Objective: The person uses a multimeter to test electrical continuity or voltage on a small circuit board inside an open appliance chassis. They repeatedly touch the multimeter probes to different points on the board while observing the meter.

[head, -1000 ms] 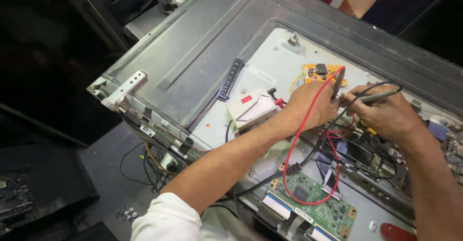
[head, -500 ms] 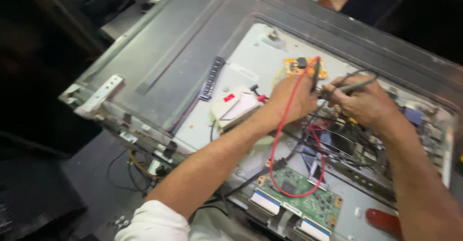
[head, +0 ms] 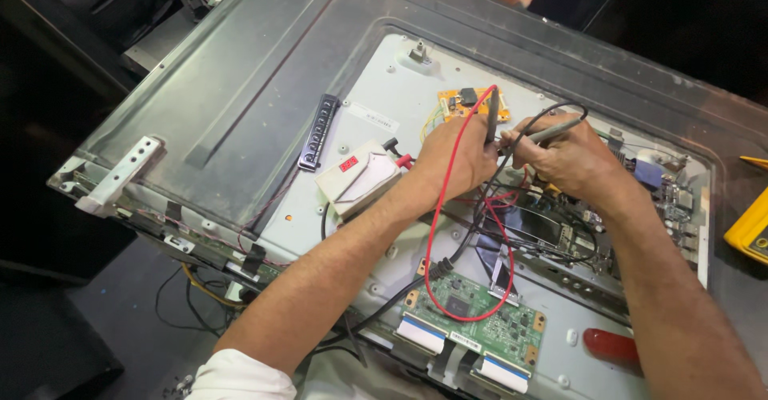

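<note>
Left hand [head: 454, 162] is closed around a dark test probe [head: 491, 116], tip pointing up toward the small orange circuit board [head: 458, 104] near the top of the white inner panel [head: 384, 80]. Red lead wire [head: 438, 232] runs from that probe, loops down over the green circuit board [head: 474, 316] and back up.

Right hand [head: 570, 158] pinches a second, grey probe [head: 550, 134], lying nearly level, its tip just beside the left hand's fingers. Black lead [head: 560, 110] arcs off it above the hand.

Both hands sit over the opened back of a flat-panel set [head: 240, 88], grey metal shell, lying face down.

Labels: a white rectangular sticker [head: 373, 118] on the panel, right of a black button strip [head: 318, 132]; a small red tag [head: 349, 163] on top of a white box-like module [head: 358, 180], touching the left wrist. Two white ribbon connectors [head: 422, 334] at the green board's lower edge.

Yellow meter case [head: 750, 228] at the right edge, partly cut off. Red handle [head: 610, 344] lies on the panel, lower right.
</note>
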`<state>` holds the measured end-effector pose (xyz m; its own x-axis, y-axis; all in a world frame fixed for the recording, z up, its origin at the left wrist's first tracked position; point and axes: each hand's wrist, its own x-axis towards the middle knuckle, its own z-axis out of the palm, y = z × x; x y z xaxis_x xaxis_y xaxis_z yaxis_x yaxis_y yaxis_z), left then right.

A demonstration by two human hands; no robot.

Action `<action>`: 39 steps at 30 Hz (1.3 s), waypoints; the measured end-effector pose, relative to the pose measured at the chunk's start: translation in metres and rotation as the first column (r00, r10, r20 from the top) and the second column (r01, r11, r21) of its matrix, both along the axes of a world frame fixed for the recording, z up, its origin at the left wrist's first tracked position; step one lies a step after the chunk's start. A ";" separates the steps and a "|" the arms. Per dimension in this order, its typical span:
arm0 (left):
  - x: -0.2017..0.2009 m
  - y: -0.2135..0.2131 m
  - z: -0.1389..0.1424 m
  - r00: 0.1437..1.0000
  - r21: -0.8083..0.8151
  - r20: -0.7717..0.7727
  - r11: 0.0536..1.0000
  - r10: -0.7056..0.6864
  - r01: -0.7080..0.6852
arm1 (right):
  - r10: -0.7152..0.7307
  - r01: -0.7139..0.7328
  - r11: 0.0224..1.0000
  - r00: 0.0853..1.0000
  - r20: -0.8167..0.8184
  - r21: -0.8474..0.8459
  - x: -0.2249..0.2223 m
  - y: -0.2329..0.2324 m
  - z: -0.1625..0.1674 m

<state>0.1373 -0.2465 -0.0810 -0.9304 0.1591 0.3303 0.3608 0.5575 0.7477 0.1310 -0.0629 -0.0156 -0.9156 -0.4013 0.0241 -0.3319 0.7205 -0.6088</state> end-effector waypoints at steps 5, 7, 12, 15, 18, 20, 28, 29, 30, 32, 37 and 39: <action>-0.002 0.001 -0.001 1.000 -0.033 -0.017 0.999 0.001 -0.002 | -0.017 0.017 1.000 1.000 0.019 -0.021 0.002 -0.003 0.002; -0.001 0.000 0.000 1.000 -0.046 -0.018 0.999 -0.005 0.005 | -0.039 0.040 0.999 0.999 0.036 -0.022 0.003 -0.004 0.002; -0.001 -0.001 0.001 1.000 -0.031 0.004 1.000 -0.006 0.006 | -0.020 0.020 1.000 1.000 -0.008 0.018 0.002 -0.004 0.004; -0.003 0.001 0.002 1.000 -0.033 -0.012 0.999 0.008 -0.009 | -0.055 0.054 0.997 0.998 0.014 0.049 0.000 -0.004 0.006; -0.003 0.001 0.002 1.000 -0.036 -0.027 0.999 0.013 -0.014 | -0.038 0.038 0.998 0.999 0.004 0.044 -0.001 -0.004 0.006; -0.002 0.000 0.002 1.000 -0.035 -0.028 0.999 0.011 -0.012 | -0.050 0.050 0.998 0.999 0.012 0.041 -0.001 -0.003 0.006; 0.005 -0.003 0.015 1.000 -0.042 -0.001 0.999 0.016 -0.016 | -0.084 0.082 0.996 0.995 0.056 0.037 0.000 -0.002 0.008; 0.007 -0.004 0.016 1.000 -0.034 0.003 0.999 0.006 -0.006 | -0.084 0.082 0.995 0.995 0.055 0.049 0.001 -0.002 0.007; 0.008 -0.004 0.017 1.000 -0.026 0.007 1.000 -0.002 0.003 | -0.075 0.073 0.997 0.996 0.048 0.031 0.002 -0.002 0.007; 0.009 -0.005 0.018 1.000 -0.031 0.028 0.999 -0.006 0.007 | -0.053 0.053 0.999 0.998 0.030 -0.005 0.005 -0.002 0.007; 0.013 -0.006 0.018 1.000 -0.049 0.002 0.999 -0.001 0.001 | -0.060 0.059 0.998 0.998 0.037 0.024 0.008 -0.007 0.009; 0.014 -0.007 0.019 1.000 -0.036 -0.015 0.999 -0.004 0.003 | -0.085 0.084 0.996 0.994 0.064 0.014 0.009 -0.010 0.012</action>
<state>0.1512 -0.2536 -0.0624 -0.9249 0.1743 0.3379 0.3735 0.5826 0.7218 0.1399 -0.0725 -0.0037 -0.9457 -0.3226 -0.0399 -0.2301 0.7510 -0.6189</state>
